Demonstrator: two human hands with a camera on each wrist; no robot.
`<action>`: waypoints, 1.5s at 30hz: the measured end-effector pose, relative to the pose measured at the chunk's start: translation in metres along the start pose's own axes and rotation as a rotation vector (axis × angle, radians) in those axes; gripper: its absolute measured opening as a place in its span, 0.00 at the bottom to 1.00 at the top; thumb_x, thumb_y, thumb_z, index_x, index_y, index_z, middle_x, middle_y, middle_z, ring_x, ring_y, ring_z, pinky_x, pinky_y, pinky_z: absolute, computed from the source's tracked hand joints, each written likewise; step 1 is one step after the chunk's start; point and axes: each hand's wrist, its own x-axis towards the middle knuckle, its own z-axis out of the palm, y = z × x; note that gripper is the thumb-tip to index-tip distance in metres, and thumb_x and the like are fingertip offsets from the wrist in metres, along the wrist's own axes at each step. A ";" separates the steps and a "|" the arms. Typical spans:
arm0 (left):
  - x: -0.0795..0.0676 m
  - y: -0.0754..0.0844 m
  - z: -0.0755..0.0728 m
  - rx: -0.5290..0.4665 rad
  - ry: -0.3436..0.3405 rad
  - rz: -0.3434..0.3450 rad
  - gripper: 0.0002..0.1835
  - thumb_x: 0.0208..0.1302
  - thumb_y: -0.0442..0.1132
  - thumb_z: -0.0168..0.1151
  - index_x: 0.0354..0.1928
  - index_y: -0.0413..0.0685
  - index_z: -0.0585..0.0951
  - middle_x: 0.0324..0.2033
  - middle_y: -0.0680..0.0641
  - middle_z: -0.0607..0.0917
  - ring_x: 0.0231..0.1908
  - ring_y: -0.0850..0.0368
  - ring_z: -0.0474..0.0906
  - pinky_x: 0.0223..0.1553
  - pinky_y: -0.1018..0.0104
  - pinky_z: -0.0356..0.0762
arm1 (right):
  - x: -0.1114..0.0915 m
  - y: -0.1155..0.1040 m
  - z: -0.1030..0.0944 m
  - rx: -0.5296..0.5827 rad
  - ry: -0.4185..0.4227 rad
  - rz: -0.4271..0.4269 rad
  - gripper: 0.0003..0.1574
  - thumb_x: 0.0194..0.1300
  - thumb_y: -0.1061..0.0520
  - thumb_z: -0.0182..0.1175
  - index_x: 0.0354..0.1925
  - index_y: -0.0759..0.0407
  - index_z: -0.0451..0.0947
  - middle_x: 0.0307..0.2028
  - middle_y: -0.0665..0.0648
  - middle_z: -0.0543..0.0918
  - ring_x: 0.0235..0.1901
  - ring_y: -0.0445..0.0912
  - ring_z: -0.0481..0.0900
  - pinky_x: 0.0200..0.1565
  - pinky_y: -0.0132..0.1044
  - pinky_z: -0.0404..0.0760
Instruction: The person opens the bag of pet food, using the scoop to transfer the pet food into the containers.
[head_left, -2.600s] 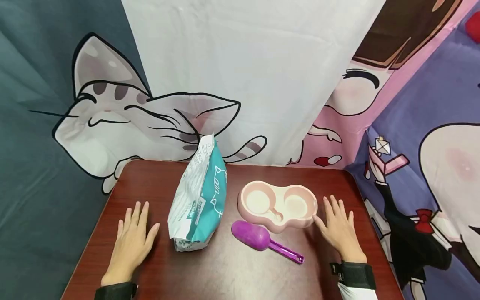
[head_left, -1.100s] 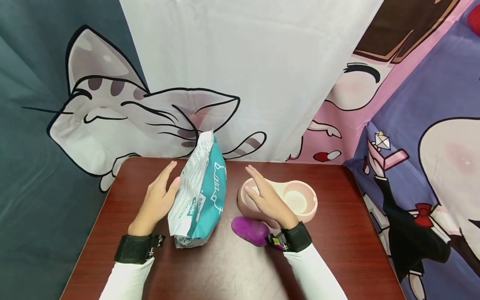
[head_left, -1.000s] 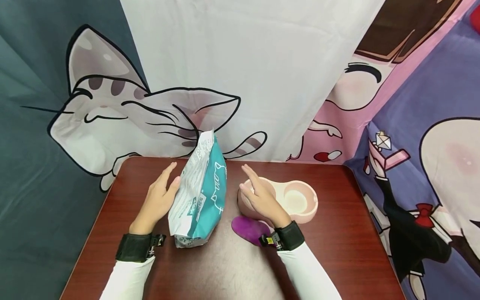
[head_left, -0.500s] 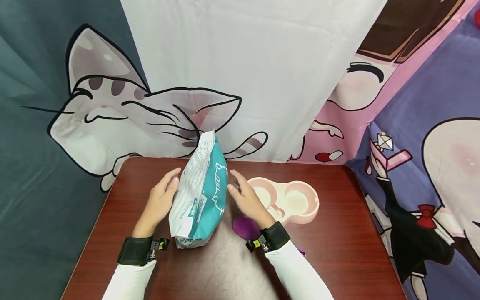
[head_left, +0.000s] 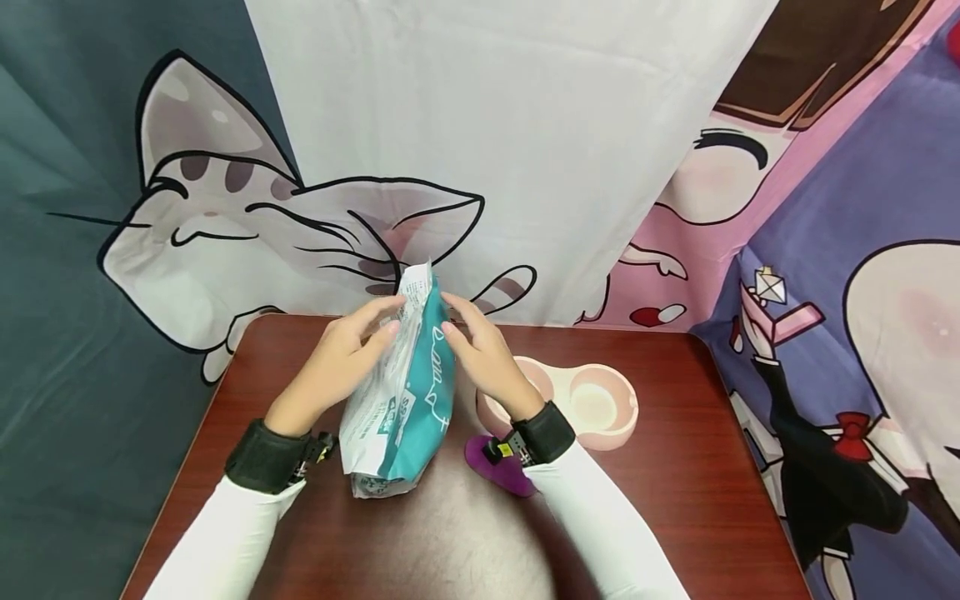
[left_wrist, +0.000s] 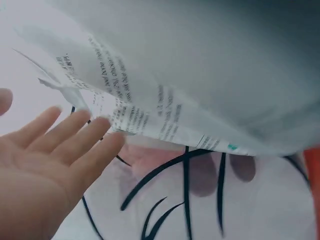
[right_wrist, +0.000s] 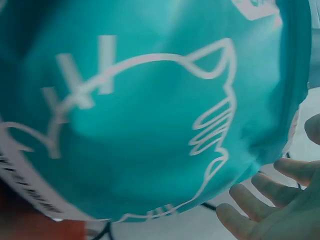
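Note:
A teal and white pet food bag (head_left: pixel 426 408) stands upright on the table, its narrow top edge pointing up. My left hand (head_left: pixel 333 362) reaches to the bag's white printed side near the top, fingers extended. On the teal side, my right hand (head_left: pixel 487 354) is at the same height, fingers loosely bent beside the top. The left wrist view has the fingertips of the left hand (left_wrist: pixel 60 170) right by the printed side of the bag (left_wrist: pixel 145 75). In the right wrist view, the right hand's fingertips (right_wrist: pixel 242 192) lie at the edge of the teal face, with its white cat outline.
To the right of the bag is a pink double bowl (head_left: pixel 600 417), partly behind the right hand. A purple scoop (head_left: pixel 495 471) lies in front of it, its handle hidden by the right forearm. Behind the brown table (head_left: pixel 675 500) hangs a printed cloth (head_left: pixel 525 167).
Both hands have left the tabletop, come in from either side, and risen along the bag to its upper part. The bag, bowl and scoop stay in place.

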 end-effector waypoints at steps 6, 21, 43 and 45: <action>0.006 0.007 -0.009 0.124 -0.115 0.010 0.24 0.81 0.48 0.52 0.72 0.48 0.73 0.66 0.41 0.79 0.60 0.45 0.81 0.56 0.42 0.80 | 0.015 -0.012 -0.005 -0.035 -0.037 -0.027 0.30 0.82 0.49 0.49 0.76 0.53 0.64 0.70 0.57 0.72 0.67 0.53 0.75 0.63 0.48 0.79; 0.053 0.035 -0.024 0.257 -0.212 0.116 0.20 0.79 0.44 0.54 0.64 0.38 0.79 0.58 0.39 0.85 0.56 0.44 0.84 0.56 0.45 0.80 | 0.033 -0.023 -0.015 -0.083 -0.083 -0.021 0.25 0.80 0.54 0.52 0.70 0.60 0.70 0.62 0.59 0.79 0.60 0.50 0.81 0.60 0.41 0.81; 0.096 0.036 -0.012 0.258 -0.266 -0.047 0.17 0.79 0.40 0.51 0.26 0.48 0.70 0.21 0.49 0.72 0.22 0.54 0.69 0.28 0.62 0.67 | 0.060 -0.033 -0.029 -0.137 -0.162 0.035 0.12 0.78 0.55 0.53 0.55 0.57 0.74 0.47 0.56 0.85 0.49 0.48 0.85 0.50 0.37 0.82; 0.096 0.034 -0.013 0.204 -0.279 -0.078 0.17 0.79 0.40 0.51 0.27 0.47 0.70 0.23 0.48 0.75 0.25 0.54 0.74 0.29 0.62 0.70 | 0.062 -0.033 -0.030 -0.113 -0.169 0.060 0.11 0.79 0.54 0.53 0.54 0.56 0.75 0.46 0.57 0.86 0.47 0.50 0.86 0.46 0.35 0.82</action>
